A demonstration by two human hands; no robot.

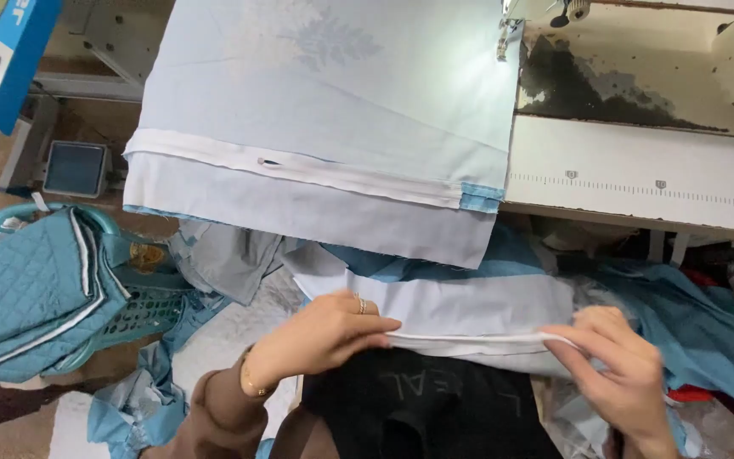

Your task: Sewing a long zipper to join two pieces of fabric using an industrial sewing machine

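The left hand (320, 340) pinches the near end of a white zipper tape (469, 340) and the right hand (618, 365) pinches its other end, so the tape's long axis runs straight between them, left to right, along the edge of a pale blue fabric panel (452, 302) (lying over the lap). Beyond, a second blue panel (324, 102) hangs off the front edge of the sewing table (639, 170).

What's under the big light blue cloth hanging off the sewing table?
Under the light blue cloth, the table edge is covered. Below its hanging hem lie grey and blue fabric pieces. Lower down, the left hand and right hand pinch a white strip.
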